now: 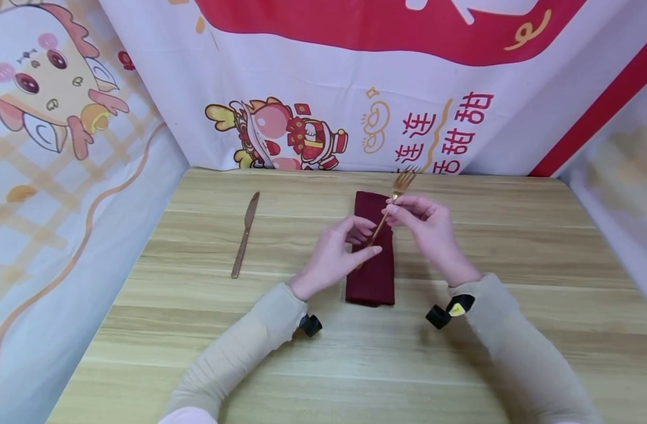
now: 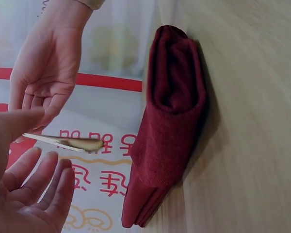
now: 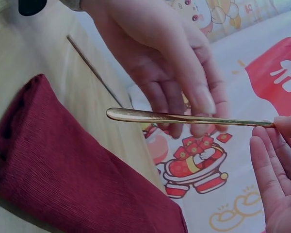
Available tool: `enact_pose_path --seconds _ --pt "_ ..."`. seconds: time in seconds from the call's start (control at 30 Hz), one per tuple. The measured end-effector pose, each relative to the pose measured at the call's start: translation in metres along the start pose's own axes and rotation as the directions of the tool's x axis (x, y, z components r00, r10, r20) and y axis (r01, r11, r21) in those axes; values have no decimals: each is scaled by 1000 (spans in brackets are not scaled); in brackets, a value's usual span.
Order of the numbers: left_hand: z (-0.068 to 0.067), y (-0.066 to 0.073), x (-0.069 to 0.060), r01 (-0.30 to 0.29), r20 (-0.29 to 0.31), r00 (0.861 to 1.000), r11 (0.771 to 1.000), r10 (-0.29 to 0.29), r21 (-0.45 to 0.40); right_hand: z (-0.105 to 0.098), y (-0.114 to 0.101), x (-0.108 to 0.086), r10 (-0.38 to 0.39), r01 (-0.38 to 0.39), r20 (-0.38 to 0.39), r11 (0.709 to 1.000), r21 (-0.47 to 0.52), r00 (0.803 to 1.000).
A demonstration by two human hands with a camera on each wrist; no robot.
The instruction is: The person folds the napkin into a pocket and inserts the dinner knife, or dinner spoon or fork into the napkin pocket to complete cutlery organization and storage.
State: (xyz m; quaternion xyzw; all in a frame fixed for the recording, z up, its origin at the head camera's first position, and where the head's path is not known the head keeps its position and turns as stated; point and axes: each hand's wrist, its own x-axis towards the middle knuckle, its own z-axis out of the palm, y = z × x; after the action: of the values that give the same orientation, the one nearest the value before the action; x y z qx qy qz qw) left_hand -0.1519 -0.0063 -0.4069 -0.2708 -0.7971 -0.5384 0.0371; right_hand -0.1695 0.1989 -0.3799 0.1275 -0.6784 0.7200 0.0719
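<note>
My right hand [image 1: 434, 232] pinches a gold fork [image 1: 405, 180] near its neck between thumb and fingers. The fork slants in the air above a folded dark red cloth napkin [image 1: 373, 285], tines toward the back. Around the lower handle, my left hand [image 1: 334, 253] has its thumb and fingers spread, with no firm hold visible. In the left wrist view the handle's rounded end [image 2: 89, 144] points past the left fingers. The right wrist view shows the handle [image 3: 155, 117] in front of the left fingers. The napkin is rolled or folded into a long narrow bundle.
A matching table knife [image 1: 246, 232] lies to the left on the wooden table [image 1: 302, 383], its blade toward the back. A printed white cloth [image 1: 312, 76] hangs along the table's back edge, with more cloth at both sides. Each wrist bears a small black camera.
</note>
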Motion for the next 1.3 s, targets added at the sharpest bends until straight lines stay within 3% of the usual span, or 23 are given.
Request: enact_pose_path --seconds 0.2,0.33,0.47,0.63,0.83,0.93,1.07,1.13,1.3 --pt "-5 -3 -7 -37 144 990 981 10 188 -18 -6 9 -36 38 -55 998 43 998" --pt "-6 -1 -15 -53 272 962 953 -32 298 -33 -14 16 -57 74 -128 989 128 990" --pt "-4 3 -24 -112 396 916 911 -60 397 -46 -25 23 -54 91 -200 980 178 978" --pt "6 4 -34 -190 534 842 879 -83 436 -55 -31 30 -35 82 -217 975 207 975" --pt "19 4 -43 -268 641 756 833 -130 485 -57 -27 31 -2 42 -195 979 200 981" --pt "24 4 -45 -305 665 728 790 -165 531 -55 -22 30 22 6 -177 987 159 984" --pt "26 5 -46 -338 673 712 742 -200 579 -49 -16 33 40 -25 -152 994 103 988" --pt "26 6 -46 -338 673 707 732 -219 592 -46 -15 36 48 -36 -138 995 91 989" --pt "27 9 -47 -324 660 711 719 -244 615 -38 -9 44 63 -54 -106 995 85 992"
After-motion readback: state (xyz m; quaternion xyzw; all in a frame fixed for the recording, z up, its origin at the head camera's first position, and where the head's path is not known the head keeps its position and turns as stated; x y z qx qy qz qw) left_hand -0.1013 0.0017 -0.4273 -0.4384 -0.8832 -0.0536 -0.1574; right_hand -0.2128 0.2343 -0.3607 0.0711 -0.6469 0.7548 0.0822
